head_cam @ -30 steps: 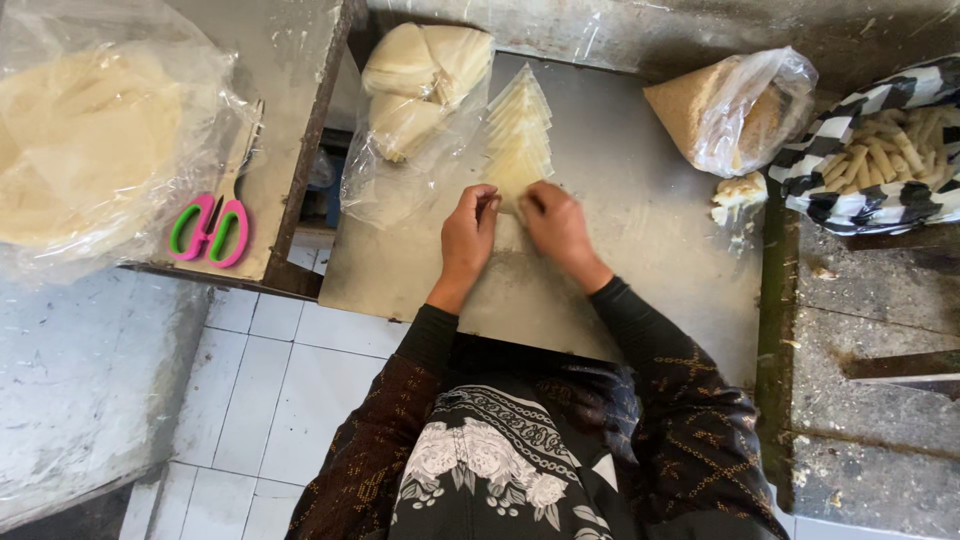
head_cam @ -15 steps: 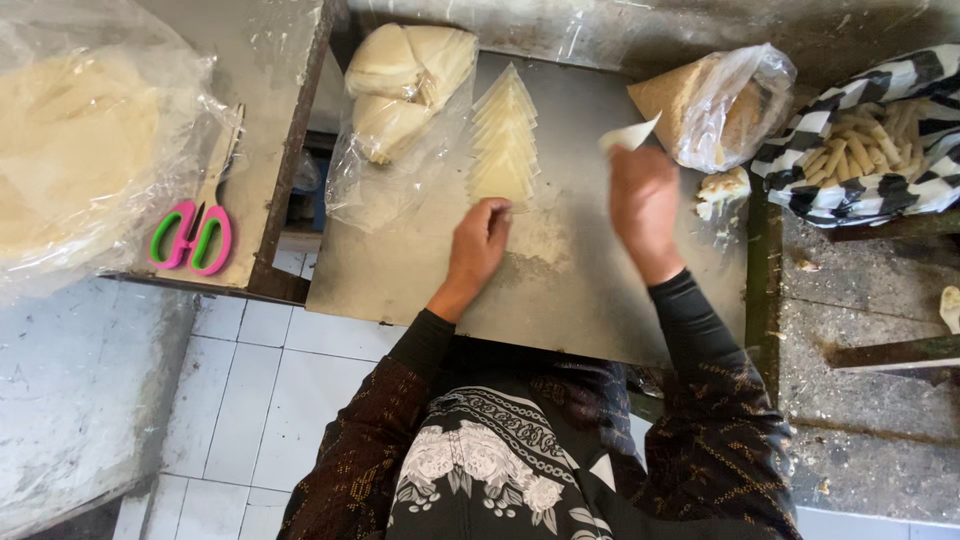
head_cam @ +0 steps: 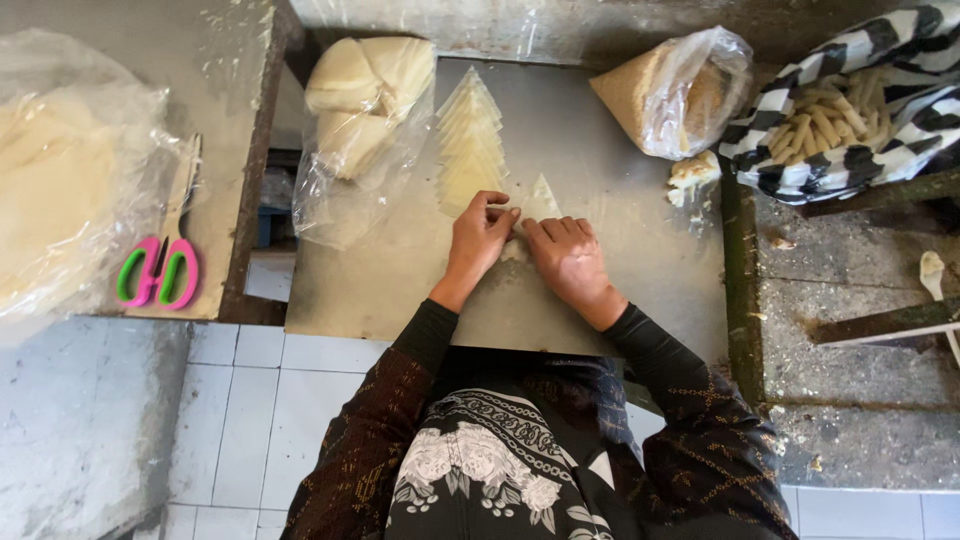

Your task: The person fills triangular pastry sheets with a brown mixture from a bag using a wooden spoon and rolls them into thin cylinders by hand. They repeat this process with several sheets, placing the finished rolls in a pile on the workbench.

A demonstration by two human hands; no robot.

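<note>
Pale, thin pastry is what we work with in the head view. Half a second ago our right hand was away at the upper right, near the clear bag of filling (head_cam: 672, 92), and a lone wrapper lay untouched. Now both hands are back together at the centre of the frame on the grey metal board (head_cam: 620, 300). Our left hand (head_cam: 482, 232) curls its fingertips together, pinching the lower edge of a single triangular wrapper (head_cam: 541, 197). Our right hand (head_cam: 566, 255) lies flat, fingers pressed side by side, on that wrapper's base. We judge filling is now in place and folding is under way. Just above left, the fanned stack of wrappers (head_cam: 468, 150) waits. Pink and green scissors (head_cam: 157, 268) lie at the left; finished rolls (head_cam: 828, 125) sit in a striped cloth, upper right.
</note>
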